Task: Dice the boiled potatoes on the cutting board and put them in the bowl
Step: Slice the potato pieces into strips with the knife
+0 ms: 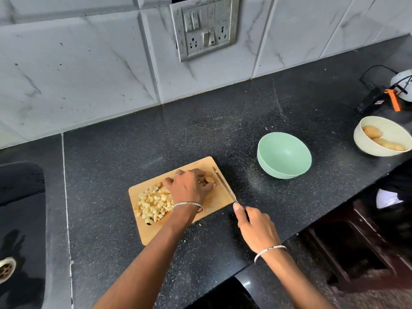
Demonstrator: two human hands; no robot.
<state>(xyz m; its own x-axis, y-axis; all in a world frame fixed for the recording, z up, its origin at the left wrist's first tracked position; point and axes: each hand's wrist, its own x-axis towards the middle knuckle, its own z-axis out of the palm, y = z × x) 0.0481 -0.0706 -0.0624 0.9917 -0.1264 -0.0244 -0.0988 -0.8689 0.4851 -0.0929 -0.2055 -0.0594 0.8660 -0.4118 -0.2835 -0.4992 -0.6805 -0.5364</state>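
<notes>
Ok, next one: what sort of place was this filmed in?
Most likely a home kitchen. There is a dark stone counter with a sink set in at its left end, a tiled wall with a switch panel behind it, and a cutting board with diced potato.

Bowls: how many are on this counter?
2. A green bowl sits empty right of the cutting board; a cream bowl at the far right holds whole potatoes. None seems hidden.
</notes>
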